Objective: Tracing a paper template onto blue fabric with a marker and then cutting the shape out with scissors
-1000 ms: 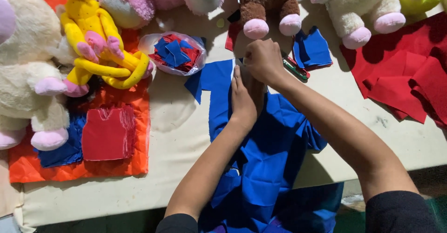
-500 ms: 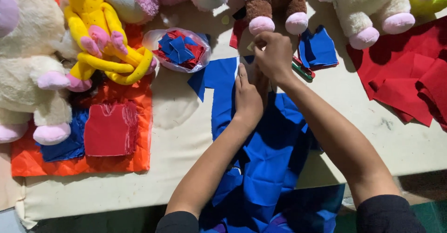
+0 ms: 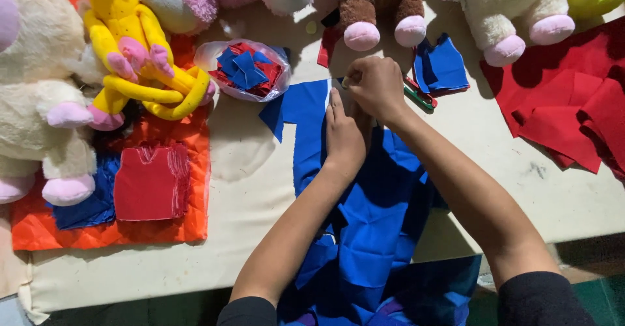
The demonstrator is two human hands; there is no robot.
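Note:
A long piece of blue cloth (image 3: pixel 374 235) runs from the table's near edge up toward the toys. My left hand (image 3: pixel 344 134) lies flat on it, fingers together and pointing away from me. My right hand (image 3: pixel 375 86) is curled at the cloth's far end, fingers pinched on a small pale thing (image 3: pixel 346 82) pressed against the cloth; what it is cannot be made out. The two hands touch side by side.
Plush toys line the back: a yellow one (image 3: pixel 130 52), a brown bear (image 3: pixel 384 7), cream ones at left and right. A clear bag of blue and red scraps (image 3: pixel 246 70), folded blue pieces (image 3: pixel 441 65), red felt sheets (image 3: pixel 573 98), an orange mat with a red patch (image 3: pixel 153 183).
The view has shifted slightly; both hands stay on the blue cloth's far end, with the right hand working a little at the same spot.

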